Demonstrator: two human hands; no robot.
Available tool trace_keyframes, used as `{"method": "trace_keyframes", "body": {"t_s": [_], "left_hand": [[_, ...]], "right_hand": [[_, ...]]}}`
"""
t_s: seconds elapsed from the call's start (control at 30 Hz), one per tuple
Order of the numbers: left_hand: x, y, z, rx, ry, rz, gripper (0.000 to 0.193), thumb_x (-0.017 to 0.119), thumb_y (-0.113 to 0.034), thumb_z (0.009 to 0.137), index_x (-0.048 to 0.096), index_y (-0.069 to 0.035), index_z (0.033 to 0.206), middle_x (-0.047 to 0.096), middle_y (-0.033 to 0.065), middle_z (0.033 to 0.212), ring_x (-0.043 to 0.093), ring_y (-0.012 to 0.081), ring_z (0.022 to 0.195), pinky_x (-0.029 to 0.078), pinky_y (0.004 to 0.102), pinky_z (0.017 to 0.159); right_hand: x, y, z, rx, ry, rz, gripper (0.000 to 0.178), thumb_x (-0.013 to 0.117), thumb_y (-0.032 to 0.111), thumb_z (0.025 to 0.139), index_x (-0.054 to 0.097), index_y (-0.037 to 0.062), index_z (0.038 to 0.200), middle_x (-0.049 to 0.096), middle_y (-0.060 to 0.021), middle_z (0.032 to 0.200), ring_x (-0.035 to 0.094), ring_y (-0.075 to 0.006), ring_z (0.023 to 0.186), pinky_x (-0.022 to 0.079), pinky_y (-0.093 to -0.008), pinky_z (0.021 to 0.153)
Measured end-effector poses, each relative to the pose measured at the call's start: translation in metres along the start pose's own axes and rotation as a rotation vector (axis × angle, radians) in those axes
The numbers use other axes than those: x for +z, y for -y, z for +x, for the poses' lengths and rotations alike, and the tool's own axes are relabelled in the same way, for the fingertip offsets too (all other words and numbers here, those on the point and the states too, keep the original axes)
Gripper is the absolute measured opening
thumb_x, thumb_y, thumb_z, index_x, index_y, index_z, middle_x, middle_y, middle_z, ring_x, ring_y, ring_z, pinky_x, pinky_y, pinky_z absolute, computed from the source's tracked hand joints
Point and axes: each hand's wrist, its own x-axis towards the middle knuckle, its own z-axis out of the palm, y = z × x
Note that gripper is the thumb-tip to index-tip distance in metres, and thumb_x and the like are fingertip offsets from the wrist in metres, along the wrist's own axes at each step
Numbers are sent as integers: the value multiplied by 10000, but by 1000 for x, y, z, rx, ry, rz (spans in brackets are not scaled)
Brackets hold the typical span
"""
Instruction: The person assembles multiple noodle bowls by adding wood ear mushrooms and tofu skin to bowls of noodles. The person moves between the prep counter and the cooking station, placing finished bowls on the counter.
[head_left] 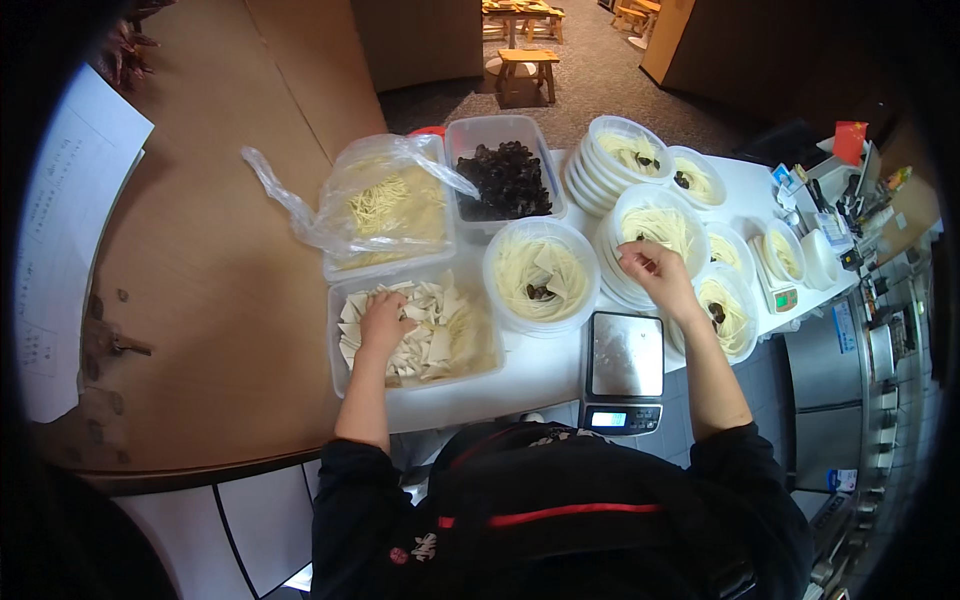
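My left hand [383, 322] reaches into a clear tub [415, 383] of flat white strips [430, 340]. Its fingers lie apart among the strips, with the tips partly hidden. My right hand [655, 270] hovers over a round white bowl [625, 285] of pale noodle-like shreds [665, 228] at the top of a stack. The fingers of that hand are pinched together; what they hold, if anything, is hidden. Between my hands stands another round bowl [497, 305] with pale shreds, white strips and a dark piece.
Behind are a tub of black fungus [505, 180] and a tub with yellowish shreds [385, 205] under a plastic bag [340, 170]. A digital scale [627, 355] sits at the near edge. More filled bowls [730, 310] stand at right. A brown partition [220, 250] borders the left.
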Motion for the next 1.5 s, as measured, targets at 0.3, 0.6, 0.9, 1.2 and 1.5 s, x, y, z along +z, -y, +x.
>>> {"method": "trace_keyframes", "body": {"t_s": [0.3,0.6,0.9,1.2,1.5], "left_hand": [[-5,7,-27,-98,-185,-444,184,589,-65,749,490,-51,904,544,118,880,526,277,860,415,336,740],[-36,-49,-45,-263,-110,-1696,214,551,-122,840,470,-48,1024,541,37,970,527,125,873,438,270,762],[-28,-54,-47,-356,-51,-1960,266,484,-192,874,448,-94,1118,533,47,1073,518,161,981,423,324,827],[-20,-61,-38,-206,-111,-1989,271,508,-156,851,450,-109,1112,539,48,1063,522,176,979,429,328,794],[-14,-76,-33,-446,-159,-1952,249,527,-157,842,462,-113,1078,556,40,1020,528,162,919,423,306,700]], "right_hand": [[73,51,-4,-56,306,246,175,588,82,792,604,19,955,595,-43,797,534,-94,657,435,-231,623],[181,113,25,-272,384,445,360,664,132,732,544,40,1058,539,-64,836,541,-162,702,450,-250,649],[206,110,42,-82,504,628,310,641,67,740,560,49,1039,564,-13,845,507,-76,699,437,-215,629],[193,93,46,51,573,845,218,605,65,776,575,32,990,580,-9,894,525,-61,727,446,-208,580],[185,86,38,-120,364,705,188,672,120,676,565,17,792,568,-22,751,503,-97,702,416,-248,630]]}}
